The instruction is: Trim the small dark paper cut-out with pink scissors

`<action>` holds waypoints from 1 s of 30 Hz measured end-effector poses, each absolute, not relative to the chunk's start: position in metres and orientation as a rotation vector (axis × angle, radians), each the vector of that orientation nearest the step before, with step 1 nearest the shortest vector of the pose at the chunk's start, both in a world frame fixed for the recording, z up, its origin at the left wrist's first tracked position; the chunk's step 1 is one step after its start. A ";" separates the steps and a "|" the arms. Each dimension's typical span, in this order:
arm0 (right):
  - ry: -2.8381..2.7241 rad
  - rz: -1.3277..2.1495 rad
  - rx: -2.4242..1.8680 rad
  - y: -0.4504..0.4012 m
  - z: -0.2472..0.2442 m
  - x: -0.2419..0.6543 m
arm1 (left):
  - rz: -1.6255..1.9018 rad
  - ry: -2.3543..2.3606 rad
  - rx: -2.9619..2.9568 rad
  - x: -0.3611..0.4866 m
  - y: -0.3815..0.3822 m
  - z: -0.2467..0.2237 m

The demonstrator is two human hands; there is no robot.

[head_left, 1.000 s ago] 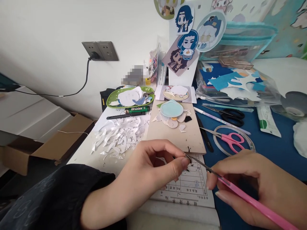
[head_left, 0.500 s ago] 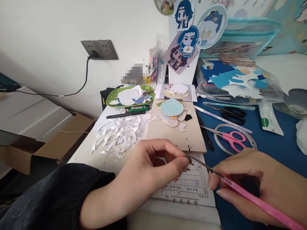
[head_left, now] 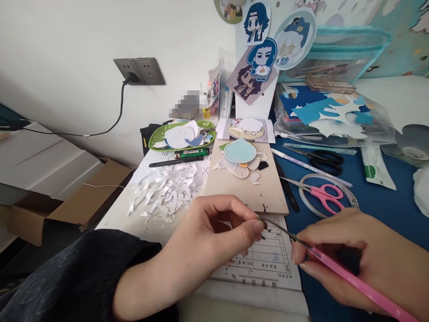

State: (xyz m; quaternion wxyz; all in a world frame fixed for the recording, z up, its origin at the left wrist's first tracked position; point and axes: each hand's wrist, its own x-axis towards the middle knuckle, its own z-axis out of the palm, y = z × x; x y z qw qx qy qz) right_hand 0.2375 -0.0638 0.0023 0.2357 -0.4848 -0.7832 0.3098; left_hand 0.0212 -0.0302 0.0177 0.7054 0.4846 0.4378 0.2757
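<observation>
My left hand (head_left: 217,241) is closed in a pinch on a small dark, curved piece (head_left: 263,221), mostly hidden by the fingertips. In my right hand (head_left: 365,255) is a slim tool with a pink handle (head_left: 355,277) and a thin metal front (head_left: 284,230). Its narrow tip meets the small piece at my left fingertips; whether it presses in or just touches, I cannot tell. Below both hands lies a printed booklet (head_left: 254,268) with dark specks on it. Just beyond, a beige board (head_left: 241,197) bears a heap of paper cutouts (head_left: 239,152).
White paper scraps (head_left: 167,192) are heaped at the left, before a green tray (head_left: 156,143) of cutouts. Pink scissors (head_left: 323,192), black scissors (head_left: 325,161) and a white tube (head_left: 378,167) lie on the blue surface at right. Behind stands a plastic bag (head_left: 372,125) of coloured scraps.
Both hands stay almost in place, with the tool tip still at the small dark piece. My right fingers have shifted very slightly; the view has moved a little.
</observation>
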 end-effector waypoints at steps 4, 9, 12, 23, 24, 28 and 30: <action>-2.231 1.025 -1.362 -0.060 0.009 0.237 | 0.618 0.964 1.080 0.022 -0.030 0.017; -1.971 1.129 -1.394 -0.059 0.010 0.236 | 0.627 0.974 1.072 0.024 -0.030 0.017; -1.911 0.877 -1.373 -0.059 0.010 0.230 | 0.619 0.981 1.065 0.025 -0.031 0.016; -1.958 0.420 -1.154 -0.065 0.008 0.211 | 0.508 0.963 1.072 0.029 -0.036 0.017; -1.966 0.425 -1.153 -0.065 0.007 0.211 | 0.499 0.964 1.074 0.029 -0.036 0.017; -1.955 0.486 -1.190 -0.066 0.009 0.214 | 0.508 0.958 1.071 0.028 -0.037 0.018; -1.937 0.562 -1.247 -0.066 0.011 0.219 | 0.524 0.959 1.066 0.028 -0.037 0.018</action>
